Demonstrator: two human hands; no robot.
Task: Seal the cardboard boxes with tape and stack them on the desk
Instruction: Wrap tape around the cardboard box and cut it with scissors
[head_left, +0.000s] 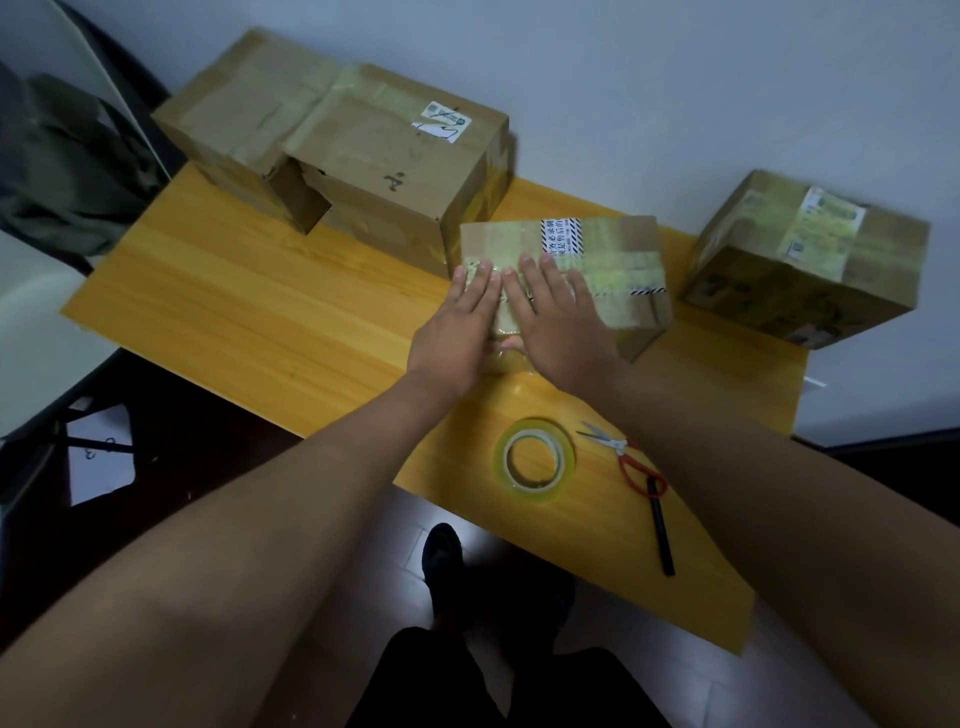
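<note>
Both hands lie flat, fingers straight and released, pressing the taped top of a small cardboard box mid-table: left hand, right hand. On the yellow table nearer the person sit a tape roll and red scissors

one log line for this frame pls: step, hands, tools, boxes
step: pressing tape flat on middle box | left hand: flat on box | right hand: flat on box | tape roll, scissors: idle on desk
</note>
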